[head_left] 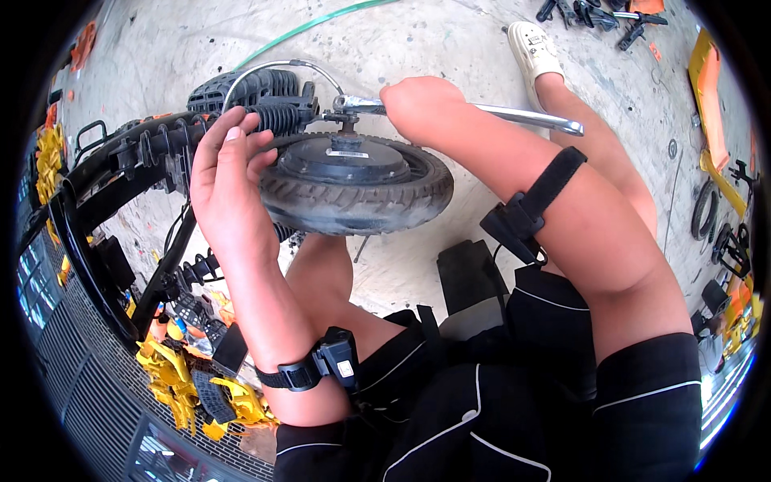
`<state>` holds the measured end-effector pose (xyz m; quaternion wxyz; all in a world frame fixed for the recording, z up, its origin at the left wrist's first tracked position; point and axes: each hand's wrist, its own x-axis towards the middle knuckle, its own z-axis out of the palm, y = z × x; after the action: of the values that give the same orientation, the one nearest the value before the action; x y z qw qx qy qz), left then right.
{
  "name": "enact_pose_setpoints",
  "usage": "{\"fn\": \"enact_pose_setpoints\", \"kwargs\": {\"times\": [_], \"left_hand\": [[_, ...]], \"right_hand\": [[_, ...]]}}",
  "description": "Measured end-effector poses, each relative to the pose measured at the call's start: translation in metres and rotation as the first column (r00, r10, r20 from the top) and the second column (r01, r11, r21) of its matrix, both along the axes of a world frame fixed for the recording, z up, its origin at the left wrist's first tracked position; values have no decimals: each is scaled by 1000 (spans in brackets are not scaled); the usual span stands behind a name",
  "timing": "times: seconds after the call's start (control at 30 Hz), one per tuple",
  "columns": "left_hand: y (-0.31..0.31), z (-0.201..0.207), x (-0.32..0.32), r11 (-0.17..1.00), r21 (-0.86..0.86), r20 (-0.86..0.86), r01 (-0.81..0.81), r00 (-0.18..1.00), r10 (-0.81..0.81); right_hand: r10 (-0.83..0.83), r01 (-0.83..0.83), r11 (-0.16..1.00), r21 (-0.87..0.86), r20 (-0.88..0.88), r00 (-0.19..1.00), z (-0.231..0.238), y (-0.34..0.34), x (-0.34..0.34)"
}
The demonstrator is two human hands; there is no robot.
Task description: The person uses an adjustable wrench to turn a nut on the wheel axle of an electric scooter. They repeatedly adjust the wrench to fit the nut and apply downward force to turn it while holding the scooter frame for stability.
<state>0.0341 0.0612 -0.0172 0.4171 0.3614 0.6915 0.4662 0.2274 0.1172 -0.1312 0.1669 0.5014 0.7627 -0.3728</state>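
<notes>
left hand [231, 181]: loosely open by the left edge of the wheel [361, 193], contact unclear | right hand [419, 109]: closed around silver wrench [526, 116], its head at the axle [348, 127] | wheel: hub-up at the right end of the black frame [80, 257], above floor [482, 48]

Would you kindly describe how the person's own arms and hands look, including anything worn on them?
The left hand and right hand are ungloved. The left forearm wears a black strap with a boxy black device bearing a small pale label. The right arm has a wider black band, a black case and a thin dark cable. Short black sleeves show white trim.
</notes>
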Motion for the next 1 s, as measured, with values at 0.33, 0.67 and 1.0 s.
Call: {"fn": "enact_pose_setpoints", "kwargs": {"times": [0.33, 0.67, 1.0], "left_hand": [[-4, -1, -6, 1000, -20, -1, -11, 1000, 11], [-7, 1, -14, 1000, -13, 14, -5, 1000, 5], [-16, 9, -29, 980, 188, -309, -59, 944, 116]], "right_hand": [[-38, 33, 998, -48, -118, 992, -43, -12, 12], [-67, 63, 998, -27, -174, 982, -64, -17, 18], [-83, 127, 940, -318, 149, 985, -73, 1, 17]]}}
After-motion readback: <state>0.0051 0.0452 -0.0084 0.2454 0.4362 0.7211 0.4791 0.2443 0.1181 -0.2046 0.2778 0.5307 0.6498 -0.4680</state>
